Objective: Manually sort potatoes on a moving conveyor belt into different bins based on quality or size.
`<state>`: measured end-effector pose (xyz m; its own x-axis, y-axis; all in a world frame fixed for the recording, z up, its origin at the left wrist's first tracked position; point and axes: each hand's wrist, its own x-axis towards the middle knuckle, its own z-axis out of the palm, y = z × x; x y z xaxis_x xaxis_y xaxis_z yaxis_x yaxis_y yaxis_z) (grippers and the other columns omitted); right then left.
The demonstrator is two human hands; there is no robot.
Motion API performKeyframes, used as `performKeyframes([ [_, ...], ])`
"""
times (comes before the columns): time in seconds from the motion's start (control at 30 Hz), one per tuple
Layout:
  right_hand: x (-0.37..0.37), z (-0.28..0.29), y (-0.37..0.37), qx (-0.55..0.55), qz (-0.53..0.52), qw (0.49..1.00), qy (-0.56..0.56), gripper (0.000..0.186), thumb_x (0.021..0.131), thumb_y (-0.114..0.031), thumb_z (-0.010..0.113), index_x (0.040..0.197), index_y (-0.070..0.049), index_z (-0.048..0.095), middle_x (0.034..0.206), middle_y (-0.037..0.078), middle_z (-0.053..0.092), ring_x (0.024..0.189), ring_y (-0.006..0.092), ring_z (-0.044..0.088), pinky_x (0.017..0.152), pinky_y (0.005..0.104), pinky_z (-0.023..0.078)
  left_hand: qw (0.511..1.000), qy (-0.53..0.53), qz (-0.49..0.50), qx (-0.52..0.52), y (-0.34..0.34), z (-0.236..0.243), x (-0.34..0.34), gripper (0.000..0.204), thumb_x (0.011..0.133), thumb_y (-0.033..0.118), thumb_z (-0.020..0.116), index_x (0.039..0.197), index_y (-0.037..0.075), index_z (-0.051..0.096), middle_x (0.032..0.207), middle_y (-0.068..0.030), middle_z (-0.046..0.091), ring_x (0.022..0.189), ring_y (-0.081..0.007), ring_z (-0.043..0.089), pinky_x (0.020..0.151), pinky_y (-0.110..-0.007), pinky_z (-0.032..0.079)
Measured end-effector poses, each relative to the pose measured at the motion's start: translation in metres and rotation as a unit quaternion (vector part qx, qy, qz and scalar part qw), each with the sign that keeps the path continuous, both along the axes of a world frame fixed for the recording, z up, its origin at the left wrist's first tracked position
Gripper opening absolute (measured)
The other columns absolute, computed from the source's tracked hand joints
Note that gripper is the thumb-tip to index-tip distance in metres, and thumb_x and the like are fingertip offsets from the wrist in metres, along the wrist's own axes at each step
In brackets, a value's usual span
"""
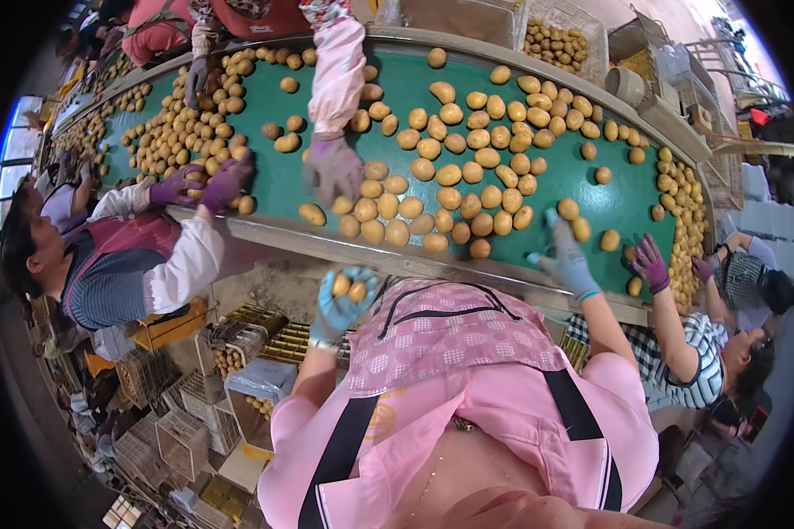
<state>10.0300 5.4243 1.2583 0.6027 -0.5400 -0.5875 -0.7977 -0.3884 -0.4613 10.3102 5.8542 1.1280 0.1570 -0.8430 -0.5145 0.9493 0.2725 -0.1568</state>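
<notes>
My left hand [331, 316], in a pale blue glove, is held in front of the apron with the palm up and the fingers curled round two small potatoes [357, 291]. Over the green conveyor belt [622, 207], my right hand [570, 263] reaches out in a matching glove, its fingers apart. A potato [581, 230] lies close beside those fingertips, with another just beyond it; whether the glove touches them I cannot tell. Many loose potatoes [469, 206] cover the belt to the left of my right hand.
A co-worker's purple-gloved hand [335, 169] reaches across from the far side. Another person's gloved hands [225, 182] work at the left, and a purple glove [651, 263] is near my right. Potatoes [684, 203] crowd the belt's right end. Crates [185, 438] stand at lower left.
</notes>
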Motion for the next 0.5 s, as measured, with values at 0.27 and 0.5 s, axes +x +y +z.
performKeyframes([
  [0.27, 0.171, -0.102, 0.146, -0.136, 0.13, 0.978, -0.086, 0.123, 0.079, -0.044, 0.091, 0.169, -0.005, 0.017, 0.164, 0.036, 0.032, 0.146, 0.0479, 0.044, 0.118, 0.0521, 0.044, 0.975, 0.097, 0.067, 0.186, 0.056, -0.154, -0.004, 0.05, 0.108, 0.051, 0.054, 0.136, 0.011, 0.065, 0.14, -0.0104, 0.067, 0.123, -0.0295, 0.066, 0.107, -0.047, 0.054],
  [0.5, 0.332, -0.074, 0.16, 0.135, 0.204, 0.956, -0.162, 0.078, 0.096, -0.038, 0.07, 0.162, -0.013, 0.036, 0.14, 0.023, 0.059, 0.129, 0.0416, 0.059, 0.108, 0.0475, 0.05, 0.953, -0.007, -0.078, 0.294, -0.021, -0.222, 0.042, 0.049, 0.107, 0.052, 0.055, 0.136, 0.013, 0.064, 0.133, -0.0075, 0.067, 0.121, -0.0266, 0.064, 0.105, -0.043, 0.051],
])
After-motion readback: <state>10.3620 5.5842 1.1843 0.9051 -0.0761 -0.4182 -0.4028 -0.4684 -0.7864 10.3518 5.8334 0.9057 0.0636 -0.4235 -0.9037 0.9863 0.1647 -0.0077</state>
